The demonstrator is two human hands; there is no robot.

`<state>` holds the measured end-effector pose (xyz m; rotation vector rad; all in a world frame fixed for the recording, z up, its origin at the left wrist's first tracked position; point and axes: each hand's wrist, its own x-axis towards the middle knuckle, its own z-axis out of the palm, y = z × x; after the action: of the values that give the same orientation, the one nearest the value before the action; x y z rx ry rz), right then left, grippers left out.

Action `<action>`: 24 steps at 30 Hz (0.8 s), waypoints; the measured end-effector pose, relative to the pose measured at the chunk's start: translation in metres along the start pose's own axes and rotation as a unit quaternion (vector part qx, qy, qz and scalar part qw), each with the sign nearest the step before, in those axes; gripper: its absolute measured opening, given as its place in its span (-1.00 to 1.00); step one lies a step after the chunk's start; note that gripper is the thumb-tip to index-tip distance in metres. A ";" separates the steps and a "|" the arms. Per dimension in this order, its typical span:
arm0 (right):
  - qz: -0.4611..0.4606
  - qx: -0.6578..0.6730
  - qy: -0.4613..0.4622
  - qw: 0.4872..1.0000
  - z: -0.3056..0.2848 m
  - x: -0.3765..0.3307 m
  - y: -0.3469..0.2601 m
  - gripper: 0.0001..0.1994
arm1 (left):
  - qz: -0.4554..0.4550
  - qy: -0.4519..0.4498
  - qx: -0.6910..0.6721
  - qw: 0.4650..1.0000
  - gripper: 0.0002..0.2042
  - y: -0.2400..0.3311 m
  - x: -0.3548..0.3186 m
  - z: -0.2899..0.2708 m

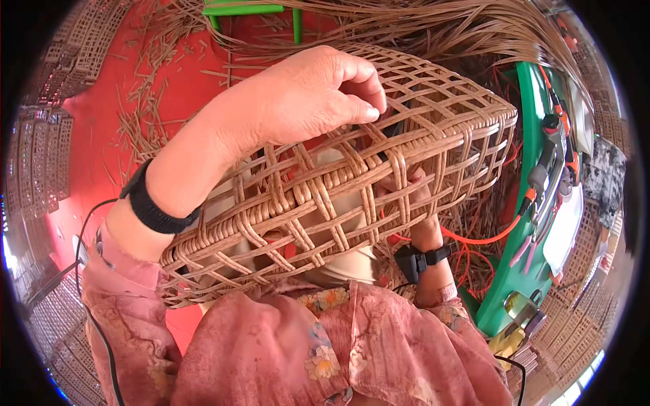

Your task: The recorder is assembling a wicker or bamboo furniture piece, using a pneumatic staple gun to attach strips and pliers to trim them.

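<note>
A brown woven wicker basket (318, 183) lies tilted across my lap, its open lattice running from lower left to upper right. A thick wrapped band edges it along the middle. My left hand (325, 95) is over the upper lattice, thumb and forefinger bent together just above the strands. Whatever is between those fingertips is too small to make out. Behind the near lattice wall, my right hand (412, 188) reaches up with bent fingers among the strands. Crossing strips hide part of it, and what it grips does not show clearly.
Long brown strips (467, 27) sweep across the back. Cut scraps litter the red floor (101, 162) at the left. On the right, a green stool (528, 237) carries a grey-handled tool (545, 159) and pliers (521, 250). An orange hose (484, 238) curves below.
</note>
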<state>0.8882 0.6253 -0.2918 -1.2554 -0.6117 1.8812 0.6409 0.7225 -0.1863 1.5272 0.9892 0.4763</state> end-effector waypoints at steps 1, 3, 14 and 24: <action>-0.005 -0.009 -0.009 1.000 0.003 -0.006 -0.002 -0.87 | -0.033 -0.016 0.010 0.999 -0.87 0.005 -0.005 -0.001; -0.020 -0.027 -0.028 0.999 0.011 -0.017 -0.009 -0.84 | -0.058 -0.030 0.027 0.998 -0.87 0.008 -0.012 0.001; -0.111 -0.018 -0.098 0.989 0.016 -0.004 0.008 -0.71 | -0.006 0.010 0.136 0.991 -0.82 0.015 -0.034 0.014; -0.055 0.007 -0.054 0.997 0.047 -0.041 -0.024 -0.69 | -0.072 -0.052 0.037 0.995 -0.73 0.010 -0.030 0.013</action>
<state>0.8618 0.6078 -0.2332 -1.0936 -0.7084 1.8668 0.6371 0.6914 -0.1729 1.5191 1.0365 0.2583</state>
